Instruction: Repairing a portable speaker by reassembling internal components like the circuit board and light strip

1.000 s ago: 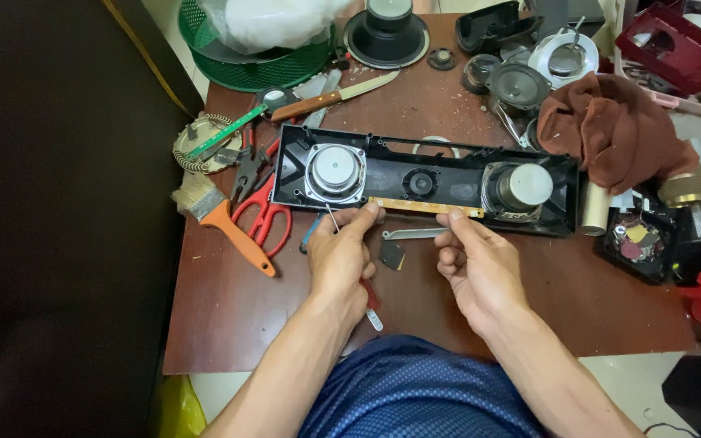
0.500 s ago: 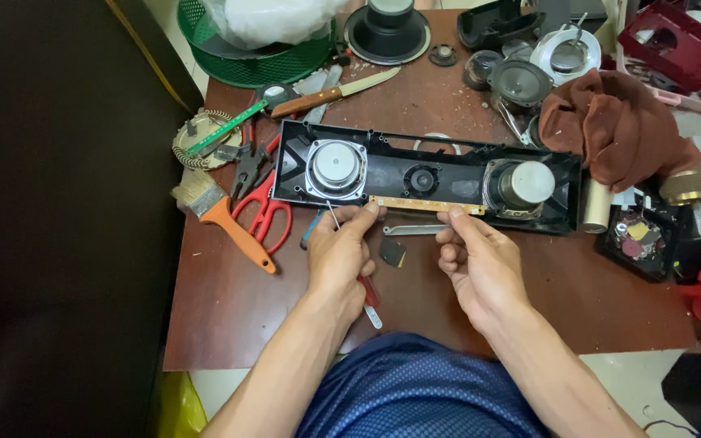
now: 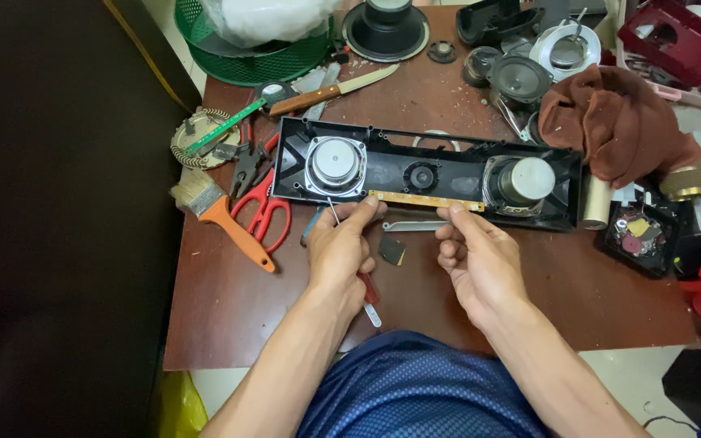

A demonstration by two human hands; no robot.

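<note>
i see the long black plastic speaker housing (image 3: 427, 174) lying flat mid-table, and i judge it light, stiff and brittle at its thin rim, so best taken by the long edges, clear of the two drivers. my left hand (image 3: 341, 250) has its fingers clamped on a thin red-handled screwdriver (image 3: 364, 285); my right hand (image 3: 480, 259) pinches the narrow tan circuit strip (image 3: 425, 200) along the housing's near edge. against the earlier frame, both hands have barely shifted
</note>
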